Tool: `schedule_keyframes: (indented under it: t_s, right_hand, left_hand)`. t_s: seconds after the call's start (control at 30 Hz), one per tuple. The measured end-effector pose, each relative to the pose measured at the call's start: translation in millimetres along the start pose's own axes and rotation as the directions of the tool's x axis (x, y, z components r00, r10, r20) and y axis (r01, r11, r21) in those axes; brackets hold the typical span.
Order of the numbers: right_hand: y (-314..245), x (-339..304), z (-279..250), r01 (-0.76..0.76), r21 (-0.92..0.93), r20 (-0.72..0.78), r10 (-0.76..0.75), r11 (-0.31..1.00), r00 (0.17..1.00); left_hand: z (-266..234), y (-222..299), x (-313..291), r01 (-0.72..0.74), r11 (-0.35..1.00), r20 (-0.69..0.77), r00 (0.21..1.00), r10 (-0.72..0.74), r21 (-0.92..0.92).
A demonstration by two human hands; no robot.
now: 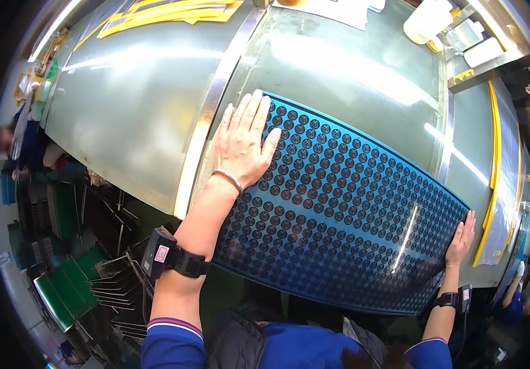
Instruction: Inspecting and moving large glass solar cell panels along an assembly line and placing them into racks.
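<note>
A blue panel [351, 214] printed with rows of black round patterns lies slanted across the near edge of the glass-topped table, its near part reaching out over my lap. My left hand [245, 144] is laid flat on its left edge near the far corner, fingers stretched out and thumb spread on the surface. At the right edge, my right hand [459, 241] rests with straight fingers along the side and the thumb toward the panel. Parts of the right fingers are hard to make out. The underside is hidden.
Yellow-edged frames [170, 17] lie at the far left, and another yellow-edged sheet [495, 178] is at the right. White bottles [428, 21] stand at the back right. A metal strip [216, 101] divides the tabletop. Wire racks [120, 286] stand below left; a person [28, 141] is farther left.
</note>
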State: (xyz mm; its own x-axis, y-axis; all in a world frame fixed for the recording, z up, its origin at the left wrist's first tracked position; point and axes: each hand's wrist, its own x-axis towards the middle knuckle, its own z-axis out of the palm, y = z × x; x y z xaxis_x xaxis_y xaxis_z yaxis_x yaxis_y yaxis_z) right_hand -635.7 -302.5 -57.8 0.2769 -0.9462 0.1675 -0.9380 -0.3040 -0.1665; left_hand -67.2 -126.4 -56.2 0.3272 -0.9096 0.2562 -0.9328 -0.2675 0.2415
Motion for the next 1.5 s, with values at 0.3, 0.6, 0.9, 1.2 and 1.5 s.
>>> schedule_keyframes:
  t_s: [0.3,0.6,0.9,1.2,1.5]
  right_hand:
    - [7.3,-1.5,7.1,-0.014,-0.061,-0.017,0.013,0.998,1.000]
    - [4.2,-1.1,7.1,-0.002,-0.083,-0.033,-0.001,0.997,0.999]
    - [1.5,-0.3,5.6,0.028,-0.051,-0.038,-0.030,0.998,0.999]
    - [-12.2,-0.9,-3.0,-0.017,0.087,-0.115,0.027,0.996,0.993]
    - [41.4,-108.2,-46.3,-0.294,0.189,-0.388,0.346,0.937,0.854]
  left_hand:
    - [2.8,-2.3,-1.2,-0.040,0.993,0.084,0.996,0.031,0.107]
    - [5.8,5.8,3.6,-0.013,0.993,0.077,0.997,0.004,0.113]
    - [7.5,108.3,-12.9,-0.310,0.905,0.122,0.926,0.356,-0.291]
    - [-32.0,144.0,-114.8,0.274,0.232,0.359,0.692,0.626,-0.933]
    - [-73.1,105.5,-251.9,0.916,-0.371,0.989,-0.141,0.054,0.150]
